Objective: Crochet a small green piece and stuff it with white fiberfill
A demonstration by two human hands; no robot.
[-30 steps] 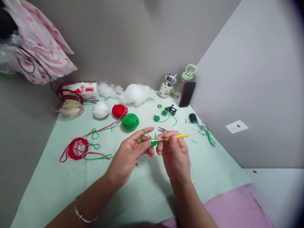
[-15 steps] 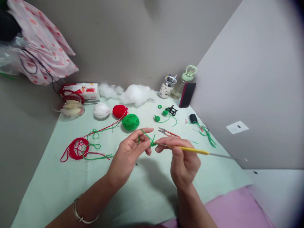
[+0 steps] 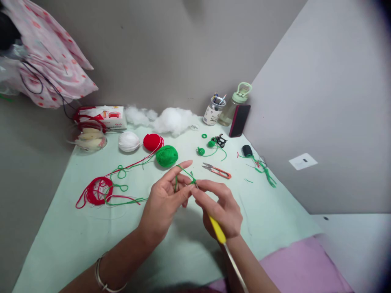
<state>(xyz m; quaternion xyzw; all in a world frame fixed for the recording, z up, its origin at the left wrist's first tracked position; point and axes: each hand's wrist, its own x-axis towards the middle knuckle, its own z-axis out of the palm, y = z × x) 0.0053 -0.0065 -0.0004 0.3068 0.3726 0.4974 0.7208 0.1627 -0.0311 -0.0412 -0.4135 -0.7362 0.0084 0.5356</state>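
Note:
My left hand [image 3: 165,195] is raised over the pale green cloth [image 3: 76,240], its forefinger stretched out with green yarn [image 3: 183,174] looped over it and a small green crochet piece pinched at the fingertips. My right hand [image 3: 221,207] is closed on a yellow-handled crochet hook [image 3: 217,230]. The hook's tip sits at the green piece, and its handle and metal tail point back toward me. The yarn trails away to the green yarn ball [image 3: 166,156].
Red snips [image 3: 217,171] lie just beyond my hands. A red ball [image 3: 152,142], a white ball [image 3: 128,141], a red yarn tangle [image 3: 97,191], stuffing [image 3: 171,120], a pen cup [image 3: 213,111], a bottle [image 3: 235,105] and a phone [image 3: 239,120] sit farther back. Walls close in behind and right.
My right hand has swung the hook round: its handle pointed right before and now points back toward me. The left hand has stayed almost where it was.

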